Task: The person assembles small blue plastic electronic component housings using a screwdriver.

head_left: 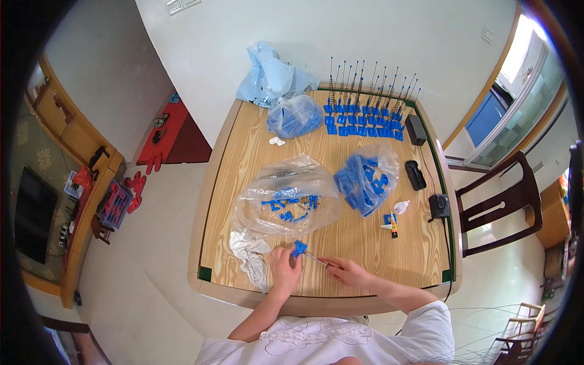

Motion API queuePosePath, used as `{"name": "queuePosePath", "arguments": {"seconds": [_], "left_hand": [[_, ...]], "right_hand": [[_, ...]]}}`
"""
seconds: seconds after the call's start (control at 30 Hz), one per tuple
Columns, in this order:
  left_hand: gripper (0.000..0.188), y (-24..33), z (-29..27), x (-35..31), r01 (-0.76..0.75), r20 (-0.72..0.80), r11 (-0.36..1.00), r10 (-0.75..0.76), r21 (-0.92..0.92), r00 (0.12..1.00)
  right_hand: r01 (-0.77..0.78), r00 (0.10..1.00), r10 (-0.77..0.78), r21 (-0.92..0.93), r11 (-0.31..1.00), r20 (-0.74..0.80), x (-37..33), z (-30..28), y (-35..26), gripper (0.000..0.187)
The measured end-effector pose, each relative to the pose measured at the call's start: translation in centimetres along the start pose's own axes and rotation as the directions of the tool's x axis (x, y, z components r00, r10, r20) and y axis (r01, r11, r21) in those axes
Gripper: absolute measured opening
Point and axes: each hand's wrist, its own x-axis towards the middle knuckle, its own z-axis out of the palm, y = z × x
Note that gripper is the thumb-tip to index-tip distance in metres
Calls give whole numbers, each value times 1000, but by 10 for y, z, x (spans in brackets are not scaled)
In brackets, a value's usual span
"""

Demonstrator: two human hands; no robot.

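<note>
At the table's near edge, my left hand [285, 267] pinches a small blue plastic piece [298, 247]. A thin metal rod [312, 258] runs from that piece toward the right, and my right hand [348, 272] has its fingers closed on the rod's other end. Just beyond my hands lies an open clear plastic bag [286, 176] with small blue parts [286, 216] and several brass-coloured bits inside. To its right, another clear bag [387, 159] holds blue plastic pieces [350, 182]. A crumpled white cloth [248, 252] rests left of my left hand.
Upright springy rods on blue bases [365, 118] stand in rows at the far right. A filled bag [296, 117] and a light-blue bag [277, 76] sit far left. Glue tube [393, 226], white bottle [401, 207] and black boxes [415, 130] line the right; a chair [499, 204] stands beyond.
</note>
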Motion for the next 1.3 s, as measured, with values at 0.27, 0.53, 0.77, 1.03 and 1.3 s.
{"name": "queuePosePath", "arguments": {"seconds": [0.27, 0.53, 0.77, 1.03, 1.3], "left_hand": [[30, 4, -2, -2, -5, -15, 1000, 5, 18, 1000], [28, 6, -3, 1, 11, 5, 1000, -11, 2, 1000], [26, 7, -5, 1, 6, -2, 1000, -6, 8, 1000], [28, 3, -2, -1, -2, -11, 1000, 3, 12, 1000], [26, 5, -5, 1, 7, 5, 1000, -7, -7, 1000]], "right_hand": [[115, 921, -385, -907, 405, -55, -22, 8, -37, 56], [30, 996, -29, -18, 999, 85, 6, -1, -11, 53], [122, 937, -344, -870, 477, -57, -17, 9, -37, 58], [235, 886, -449, -722, 650, -116, -8, 15, -24, 51], [-290, 952, 243, 295, 911, 185, 11, -11, -10, 47]]}}
